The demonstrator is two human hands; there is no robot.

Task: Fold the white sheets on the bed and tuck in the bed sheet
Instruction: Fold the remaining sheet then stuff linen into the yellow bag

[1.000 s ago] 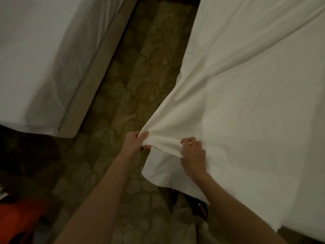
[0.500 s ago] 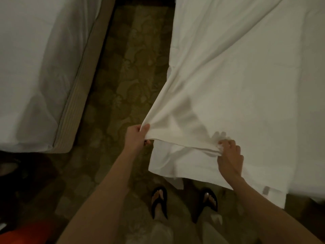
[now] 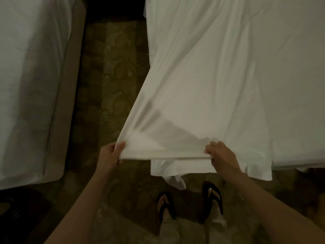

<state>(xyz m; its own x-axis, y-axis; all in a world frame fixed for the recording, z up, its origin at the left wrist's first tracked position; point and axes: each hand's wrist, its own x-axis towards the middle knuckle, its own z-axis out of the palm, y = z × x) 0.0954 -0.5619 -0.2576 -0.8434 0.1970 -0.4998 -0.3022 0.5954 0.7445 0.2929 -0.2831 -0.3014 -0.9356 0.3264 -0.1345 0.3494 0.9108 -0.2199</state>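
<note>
Between the two hands, the thin white cotton sheet (image 3: 202,95) is now stretching taut: the right hand (image 3: 222,158) has slid outward along the hem, away from the left hand (image 3: 110,155). Both are pinching that folded edge with curled fingers, readying a fold, I judge. Beyond the fingertips, the sheet is lying over the bed (image 3: 299,85); patterned carpet (image 3: 112,85) is leaving room leftward.

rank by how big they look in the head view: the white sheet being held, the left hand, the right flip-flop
1. white sheet, by far the largest
2. left hand and right flip-flop: these look alike in size, and the hand is nearer the camera, so no ranking
</note>
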